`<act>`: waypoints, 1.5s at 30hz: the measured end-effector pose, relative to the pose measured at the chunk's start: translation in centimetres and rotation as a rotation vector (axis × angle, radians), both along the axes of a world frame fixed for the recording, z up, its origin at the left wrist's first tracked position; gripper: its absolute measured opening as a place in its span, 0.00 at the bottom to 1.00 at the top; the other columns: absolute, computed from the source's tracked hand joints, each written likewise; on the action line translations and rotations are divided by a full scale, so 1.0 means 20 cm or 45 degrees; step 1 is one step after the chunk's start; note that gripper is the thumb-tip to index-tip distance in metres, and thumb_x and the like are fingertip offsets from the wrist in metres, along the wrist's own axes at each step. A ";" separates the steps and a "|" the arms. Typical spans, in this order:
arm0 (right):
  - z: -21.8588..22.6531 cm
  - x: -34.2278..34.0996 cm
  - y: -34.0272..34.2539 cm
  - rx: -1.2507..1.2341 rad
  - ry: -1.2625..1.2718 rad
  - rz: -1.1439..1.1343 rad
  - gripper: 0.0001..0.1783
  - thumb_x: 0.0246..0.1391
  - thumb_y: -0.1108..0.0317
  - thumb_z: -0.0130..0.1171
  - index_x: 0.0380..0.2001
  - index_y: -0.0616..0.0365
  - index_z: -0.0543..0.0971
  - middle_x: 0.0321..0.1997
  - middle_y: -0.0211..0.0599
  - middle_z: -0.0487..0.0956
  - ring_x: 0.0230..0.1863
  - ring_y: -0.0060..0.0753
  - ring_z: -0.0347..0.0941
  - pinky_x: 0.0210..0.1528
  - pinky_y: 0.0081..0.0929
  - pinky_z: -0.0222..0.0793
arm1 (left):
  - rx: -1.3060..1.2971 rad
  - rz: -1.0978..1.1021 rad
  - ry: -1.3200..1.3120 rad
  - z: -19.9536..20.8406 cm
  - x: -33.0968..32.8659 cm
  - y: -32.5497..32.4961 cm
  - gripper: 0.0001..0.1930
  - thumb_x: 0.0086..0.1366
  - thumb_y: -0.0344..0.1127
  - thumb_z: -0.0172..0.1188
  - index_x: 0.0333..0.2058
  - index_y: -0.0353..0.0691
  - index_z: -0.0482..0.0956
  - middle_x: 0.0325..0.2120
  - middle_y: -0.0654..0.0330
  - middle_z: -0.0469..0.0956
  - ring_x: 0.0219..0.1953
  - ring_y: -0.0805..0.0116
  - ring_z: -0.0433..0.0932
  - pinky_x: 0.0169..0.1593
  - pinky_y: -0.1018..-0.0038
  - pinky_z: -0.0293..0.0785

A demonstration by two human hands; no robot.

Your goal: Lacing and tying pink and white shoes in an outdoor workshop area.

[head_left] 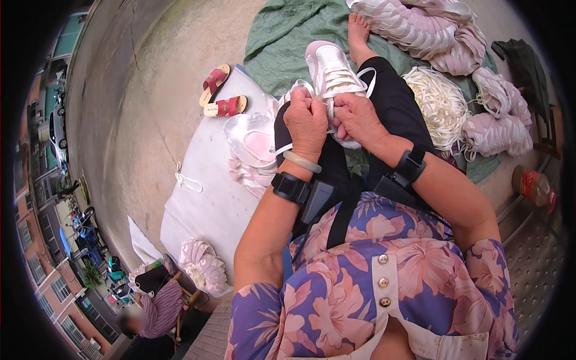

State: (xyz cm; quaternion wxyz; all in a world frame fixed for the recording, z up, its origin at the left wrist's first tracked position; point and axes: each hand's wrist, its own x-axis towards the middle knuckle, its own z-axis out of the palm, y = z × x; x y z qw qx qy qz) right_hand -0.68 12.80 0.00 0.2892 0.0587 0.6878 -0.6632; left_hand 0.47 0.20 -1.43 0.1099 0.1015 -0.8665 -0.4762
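Note:
A white sneaker with a pale pink toe [330, 60] rests on my lap, toe pointing away from me. Its white shoelace [339, 80] runs in rows across the front, and a loose loop stands out on the right side. My left hand [306, 120] is closed in a pinch on the lace at the shoe's left edge; a lace end trails beside that wrist. Curled fingers of my right hand [359, 120] pinch the lace near the upper rows, close to the left hand. Both fingertips are partly hidden by the hands and the shoe.
A heap of white laces [437, 105] lies right of my leg. Bundled pink-white shoe parts [414, 27] sit on the green cloth [279, 36]. Left are red sandals [227, 106], more shoe parts [255, 144] and a white sheet [195, 210]. A person [162, 309] sits at lower left.

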 end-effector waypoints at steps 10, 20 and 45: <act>-0.02 0.01 0.02 0.410 0.501 0.127 0.06 0.49 0.74 0.47 0.24 0.62 0.73 0.18 0.44 0.74 0.17 0.38 0.72 0.19 0.33 0.68 | 0.197 -0.073 -0.146 -0.06 -0.02 -0.01 0.04 0.58 0.30 0.53 0.29 0.35 0.71 0.14 0.64 0.71 0.14 0.77 0.67 0.20 0.79 0.64; 0.10 0.05 0.30 0.892 1.103 0.594 0.04 0.43 0.71 0.51 0.21 0.59 0.73 0.18 0.47 0.74 0.24 0.50 0.73 0.27 0.41 0.68 | 0.458 -0.042 -0.218 0.06 0.07 0.09 0.07 0.54 0.28 0.56 0.30 0.35 0.68 0.20 0.65 0.69 0.19 0.80 0.66 0.23 0.84 0.64; 0.16 0.02 0.61 0.869 1.156 0.444 0.07 0.46 0.68 0.51 0.21 0.60 0.73 0.17 0.41 0.71 0.23 0.45 0.71 0.28 0.36 0.64 | 0.380 -0.007 -0.195 -0.01 -0.02 0.01 0.12 0.47 0.22 0.56 0.33 0.29 0.72 0.23 0.64 0.72 0.22 0.81 0.69 0.27 0.84 0.69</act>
